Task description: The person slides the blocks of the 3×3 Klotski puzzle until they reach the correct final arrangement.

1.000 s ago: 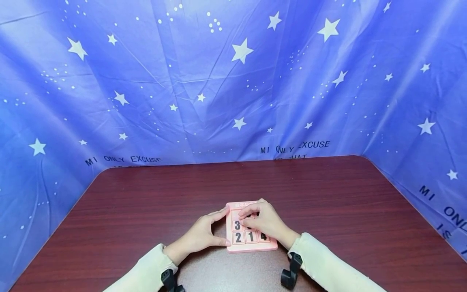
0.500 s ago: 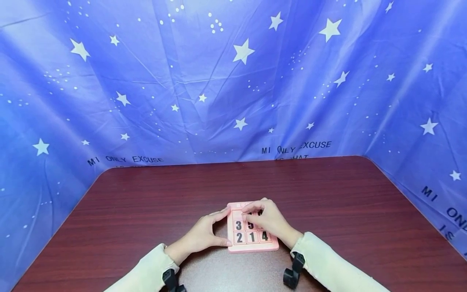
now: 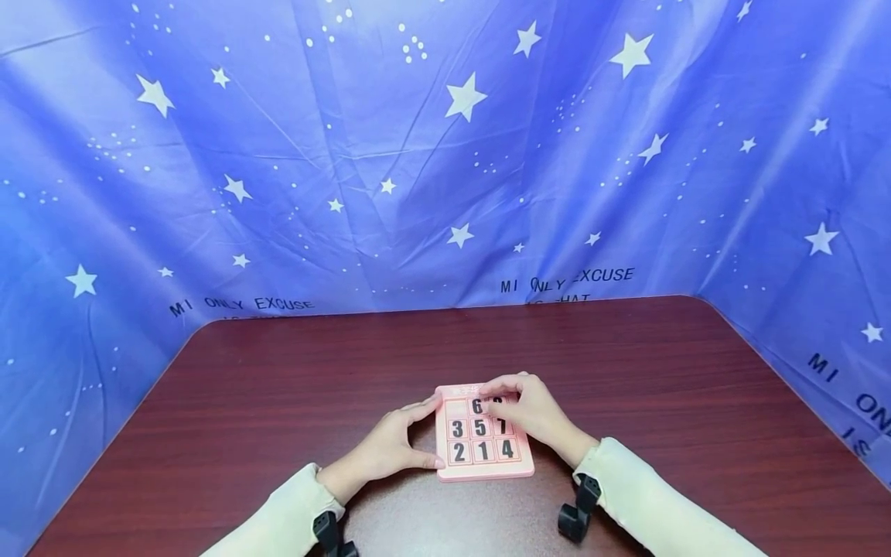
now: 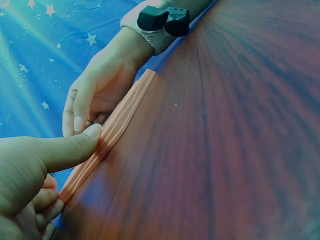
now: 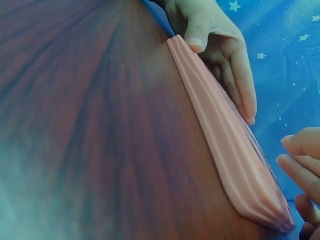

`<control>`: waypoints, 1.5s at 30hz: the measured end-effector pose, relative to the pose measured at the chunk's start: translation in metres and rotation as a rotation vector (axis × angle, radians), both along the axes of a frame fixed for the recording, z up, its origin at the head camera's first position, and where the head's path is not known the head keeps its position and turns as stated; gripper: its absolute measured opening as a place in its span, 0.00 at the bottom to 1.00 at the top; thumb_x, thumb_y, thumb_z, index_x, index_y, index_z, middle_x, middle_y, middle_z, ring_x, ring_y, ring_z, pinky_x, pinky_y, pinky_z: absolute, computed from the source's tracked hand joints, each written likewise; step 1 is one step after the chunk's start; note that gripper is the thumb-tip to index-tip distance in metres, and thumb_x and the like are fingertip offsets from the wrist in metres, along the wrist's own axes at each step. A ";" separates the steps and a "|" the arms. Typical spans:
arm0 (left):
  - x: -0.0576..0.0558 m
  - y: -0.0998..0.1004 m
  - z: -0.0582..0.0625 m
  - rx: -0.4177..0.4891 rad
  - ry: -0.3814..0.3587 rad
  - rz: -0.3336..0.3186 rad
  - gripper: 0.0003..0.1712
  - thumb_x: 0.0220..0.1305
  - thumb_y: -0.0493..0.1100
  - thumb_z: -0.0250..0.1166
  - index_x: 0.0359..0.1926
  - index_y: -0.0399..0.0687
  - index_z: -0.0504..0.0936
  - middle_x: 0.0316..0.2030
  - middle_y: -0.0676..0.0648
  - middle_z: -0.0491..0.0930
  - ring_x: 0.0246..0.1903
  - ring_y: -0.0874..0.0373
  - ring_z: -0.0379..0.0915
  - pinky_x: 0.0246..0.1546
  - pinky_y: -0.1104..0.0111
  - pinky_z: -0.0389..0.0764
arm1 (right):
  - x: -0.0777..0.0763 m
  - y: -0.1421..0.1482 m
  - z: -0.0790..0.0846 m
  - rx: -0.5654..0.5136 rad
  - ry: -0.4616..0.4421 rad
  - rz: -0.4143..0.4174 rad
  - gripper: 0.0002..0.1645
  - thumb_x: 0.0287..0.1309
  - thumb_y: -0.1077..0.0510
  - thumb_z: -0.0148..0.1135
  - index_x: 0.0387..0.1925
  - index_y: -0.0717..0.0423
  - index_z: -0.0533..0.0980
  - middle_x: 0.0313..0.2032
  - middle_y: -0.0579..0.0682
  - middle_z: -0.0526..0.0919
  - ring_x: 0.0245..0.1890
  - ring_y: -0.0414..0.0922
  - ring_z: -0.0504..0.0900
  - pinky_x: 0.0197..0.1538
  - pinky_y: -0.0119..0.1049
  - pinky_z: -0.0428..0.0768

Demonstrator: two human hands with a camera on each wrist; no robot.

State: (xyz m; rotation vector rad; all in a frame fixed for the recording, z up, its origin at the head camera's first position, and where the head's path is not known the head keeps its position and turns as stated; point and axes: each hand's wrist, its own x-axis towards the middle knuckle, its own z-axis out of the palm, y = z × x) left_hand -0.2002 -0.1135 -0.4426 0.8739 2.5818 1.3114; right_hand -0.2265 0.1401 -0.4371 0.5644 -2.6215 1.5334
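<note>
A pink sliding number puzzle (image 3: 487,469) lies flat on the table in the head view. My left hand (image 3: 386,445) holds its left side, thumb at the near corner and fingers at the far one. The thumb (image 4: 80,147) presses the puzzle's edge in the left wrist view. Over the upper right tiles is my right hand (image 3: 532,410), thumb and forefinger slightly apart near the 6 tile (image 3: 476,406). In the right wrist view, its fingertips (image 5: 286,160) stand just above the board. The top left slot (image 3: 455,408) has no tile. Below show 3, 5, 7 and 2, 1, 4. The top right tile is partly covered.
The dark red wooden table (image 3: 313,371) extends around the puzzle. A blue star-patterned curtain (image 3: 390,155) hangs behind and at both sides. Black wrist cameras (image 3: 578,510) sit at the pale sleeves.
My right hand has moved right from the upper left of the puzzle, uncovering the 6 and 5 tiles. The left hand keeps its hold on the edge.
</note>
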 end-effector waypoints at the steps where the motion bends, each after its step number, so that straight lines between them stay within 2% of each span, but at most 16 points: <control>1: 0.000 0.000 0.000 0.000 -0.001 0.001 0.53 0.41 0.49 0.78 0.66 0.36 0.64 0.66 0.39 0.63 0.65 0.46 0.58 0.65 0.50 0.59 | 0.000 0.001 0.000 0.010 0.000 -0.009 0.11 0.44 0.62 0.71 0.34 0.50 0.85 0.34 0.43 0.87 0.36 0.43 0.71 0.40 0.34 0.67; 8: -0.001 0.000 -0.002 -0.010 0.004 0.005 0.53 0.41 0.49 0.78 0.67 0.37 0.64 0.66 0.41 0.63 0.65 0.47 0.58 0.65 0.51 0.59 | 0.000 0.004 -0.003 0.044 -0.009 -0.042 0.12 0.45 0.62 0.72 0.35 0.49 0.84 0.38 0.44 0.86 0.40 0.43 0.73 0.45 0.36 0.69; 17: -0.002 0.001 0.000 -0.019 0.010 -0.001 0.53 0.41 0.49 0.78 0.67 0.38 0.63 0.66 0.41 0.63 0.65 0.46 0.59 0.65 0.52 0.59 | 0.001 0.002 -0.003 0.052 -0.006 -0.068 0.13 0.44 0.66 0.69 0.34 0.50 0.84 0.37 0.44 0.85 0.39 0.43 0.72 0.44 0.37 0.68; 27: -0.002 0.001 0.001 -0.009 0.006 -0.003 0.53 0.41 0.49 0.78 0.67 0.37 0.64 0.66 0.41 0.63 0.65 0.46 0.58 0.65 0.51 0.59 | 0.003 0.002 -0.002 0.015 -0.032 -0.024 0.16 0.42 0.70 0.66 0.37 0.54 0.82 0.36 0.46 0.85 0.38 0.43 0.75 0.42 0.30 0.72; 35: 0.000 -0.003 -0.002 -0.011 0.090 -0.031 0.52 0.43 0.52 0.76 0.66 0.35 0.64 0.65 0.38 0.64 0.64 0.43 0.61 0.63 0.53 0.63 | 0.004 -0.001 -0.001 0.033 -0.051 -0.056 0.16 0.42 0.69 0.66 0.36 0.53 0.82 0.36 0.45 0.84 0.38 0.43 0.70 0.42 0.33 0.68; 40: -0.001 -0.002 -0.001 -0.001 0.015 -0.008 0.53 0.41 0.50 0.78 0.66 0.37 0.64 0.66 0.41 0.63 0.65 0.46 0.59 0.65 0.51 0.59 | 0.005 -0.002 -0.001 0.039 -0.054 -0.070 0.16 0.41 0.69 0.66 0.35 0.52 0.82 0.35 0.44 0.84 0.36 0.43 0.67 0.40 0.33 0.67; 45: -0.001 -0.001 0.000 -0.011 -0.004 0.004 0.53 0.41 0.49 0.78 0.67 0.37 0.64 0.66 0.41 0.62 0.66 0.46 0.58 0.65 0.51 0.58 | 0.005 -0.003 -0.001 0.037 -0.055 -0.077 0.17 0.39 0.70 0.65 0.35 0.52 0.82 0.34 0.44 0.84 0.35 0.43 0.67 0.38 0.31 0.68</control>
